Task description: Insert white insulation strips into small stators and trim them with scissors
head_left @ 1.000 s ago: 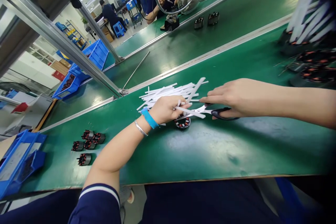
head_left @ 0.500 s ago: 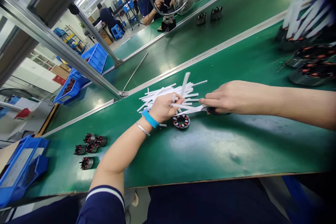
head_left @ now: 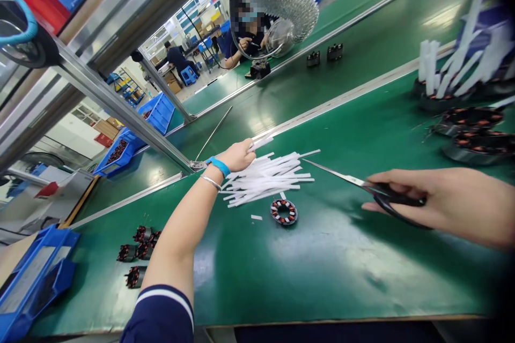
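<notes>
My left hand (head_left: pixel 238 156) is closed on a white strip (head_left: pixel 261 143) at the far left end of a loose pile of white strips (head_left: pixel 273 176). In my right hand (head_left: pixel 436 201) is a pair of black-handled scissors (head_left: pixel 341 176), its blades together and pointing left towards the pile. Just in front of the pile lies a ring-shaped motor stator (head_left: pixel 274 218) with copper-coloured windings and white pieces around its inside. One short white strip touches its far rim. A small cut piece of white strip (head_left: pixel 256 217) lies to its left.
Several small wound stators (head_left: pixel 127 253) stand at the left, partly behind my forearm. At the right are larger wound rings (head_left: pixel 475 144), one bundle holding upright white strips (head_left: pixel 432 67). Blue bins (head_left: pixel 40 278) sit at the left edge. Across the bench a person works near a silver duct (head_left: pixel 277 0).
My left hand has moved left and away from the scissors, to the pile's far end. My right hand has drawn the scissors back to the right. The view has tilted.
</notes>
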The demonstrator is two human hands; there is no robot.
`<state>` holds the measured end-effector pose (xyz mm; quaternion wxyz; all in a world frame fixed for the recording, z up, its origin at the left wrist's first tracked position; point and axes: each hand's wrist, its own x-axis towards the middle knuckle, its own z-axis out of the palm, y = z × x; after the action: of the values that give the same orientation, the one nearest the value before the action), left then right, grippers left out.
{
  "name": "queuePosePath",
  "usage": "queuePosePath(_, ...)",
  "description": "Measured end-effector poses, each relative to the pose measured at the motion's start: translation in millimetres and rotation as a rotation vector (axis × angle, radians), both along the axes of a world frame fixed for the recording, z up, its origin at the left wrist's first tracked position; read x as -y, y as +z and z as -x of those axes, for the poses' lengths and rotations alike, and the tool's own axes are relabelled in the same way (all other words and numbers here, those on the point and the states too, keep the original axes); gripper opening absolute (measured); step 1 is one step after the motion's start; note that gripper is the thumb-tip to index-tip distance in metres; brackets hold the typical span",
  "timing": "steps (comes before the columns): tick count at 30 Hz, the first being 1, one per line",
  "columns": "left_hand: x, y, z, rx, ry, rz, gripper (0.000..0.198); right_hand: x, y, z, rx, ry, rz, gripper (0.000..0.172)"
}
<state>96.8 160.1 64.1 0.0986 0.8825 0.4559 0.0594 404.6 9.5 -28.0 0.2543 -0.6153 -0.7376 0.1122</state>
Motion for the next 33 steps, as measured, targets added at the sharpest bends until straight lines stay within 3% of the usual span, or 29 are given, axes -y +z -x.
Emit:
queuePosePath(3, -4.8, 15.9, -4.4, 0.002, 0.016, -0.042, 0.011, 9.2, -11.5, 0.2, -0.107, -0.010, -0.016, 0.057)
queuePosePath(6, -8.4, 30.6, -4.9, 0.004, 0.044, -0.103, 0.013, 8.5, -10.9, 5.6, -0.224, -0.029, -0.012, 0.058)
queuePosePath(9, -1.0, 35.0, -5.3, -0.082, -0.004, -0.042, 0.008, 3.9, -11.6, 10.4, -0.276, -0.052, 0.010, 0.060)
queuePosePath(11, 15.4, 33.8, -8.6, -0.156, -0.056, 0.026, 0.017, 2.0, -14.9, 10.1, -0.268, -0.083, 0.008, 0.057)
queuePosePath(13, 41.0, 31.5, -16.1, -0.197, -0.148, 0.046, 0.044, 1.7, -17.9, 7.5, -0.269, -0.126, -0.023, 0.053)
queuePosePath(17, 101.4, 18.3, -40.9, -0.383, -0.481, 0.057, 0.077, 5.0, -16.7, 3.4, -0.314, -0.148, -0.197, 0.046)
queuePosePath(18, 113.3, 13.0, -47.3, -0.502, -0.532, 0.049, 0.069, 6.2, -15.4, 3.3, -0.332, -0.121, -0.253, 0.042)
queuePosePath(20, 127.4, 4.0, -58.3, -0.693, -0.572, 0.017, 0.028, 8.4, -13.3, 3.4, -0.360, -0.059, -0.349, 0.034)
queuePosePath(21, 128.7, 1.7, -62.7, -0.749, -0.584, 0.021, 0.017, 9.4, -12.8, 3.2, -0.368, -0.041, -0.387, 0.031)
queuePosePath(24, 110.4, 5.3, -73.6, -0.692, -0.602, 0.128, 0.019, 11.0, -12.3, 1.0, -0.384, -0.084, -0.482, 0.029)
queuePosePath(27, 68.5, 7.5, -86.1, -0.276, -0.546, 0.175, 0.032, 11.0, -9.8, -2.3, -0.412, -0.208, -0.589, 0.028)
queuePosePath(30, 20.2, -11.6, -100.9, 0.156, -0.235, 0.008, 0.029, 10.3, -4.6, -4.2, -0.423, -0.284, -0.674, 0.023)
queuePosePath(31, 5.6, -21.2, -105.2, 0.229, -0.104, -0.047, 0.028, 9.9, -2.9, -4.3, -0.419, -0.282, -0.695, 0.022)
queuePosePath(33, -17.9, -38.0, -111.5, 0.280, 0.023, -0.098, 0.029, 9.0, -0.3, -4.1, -0.404, -0.252, -0.728, 0.021)
